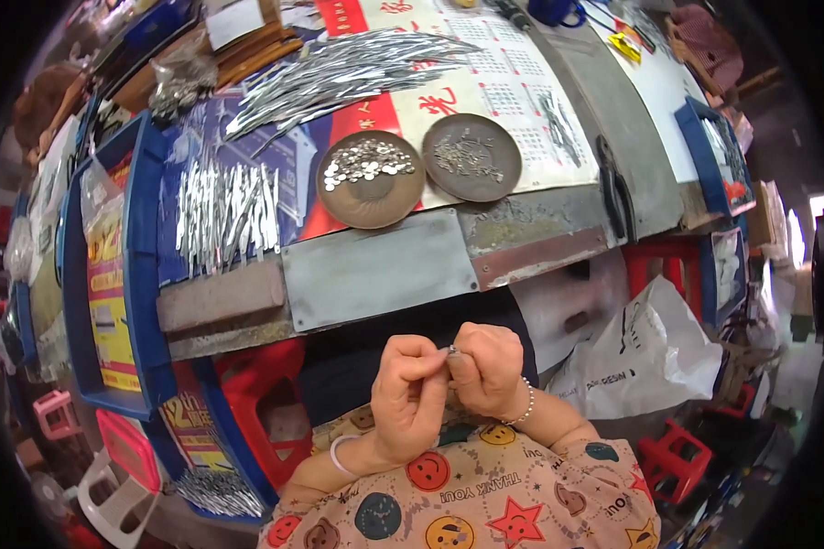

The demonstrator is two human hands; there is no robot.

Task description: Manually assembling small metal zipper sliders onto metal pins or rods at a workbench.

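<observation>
Above my lap, just off the bench edge, my left hand (409, 393) and my right hand (490, 371) meet with thumbs and fingers pinched. Between their fingertips is a tiny shiny metal piece (452, 349), too small to make out its kind. Beyond them on the bench stand two round brown dishes. Small round silvery discs lie in the left dish (371, 207), and little thin metal parts are in the right dish (474, 188). A bare grey metal plate (380, 270) is set at the bench's near edge, closest to my hands.
Flat metal strips (227, 212) lie in a row at left, with a larger heap of strips (339, 78) behind. Black-handled pliers (616, 192) rest at right. Blue trays (139, 274) flank the bench. A white plastic bag (645, 357) and red stools (673, 457) are lower right.
</observation>
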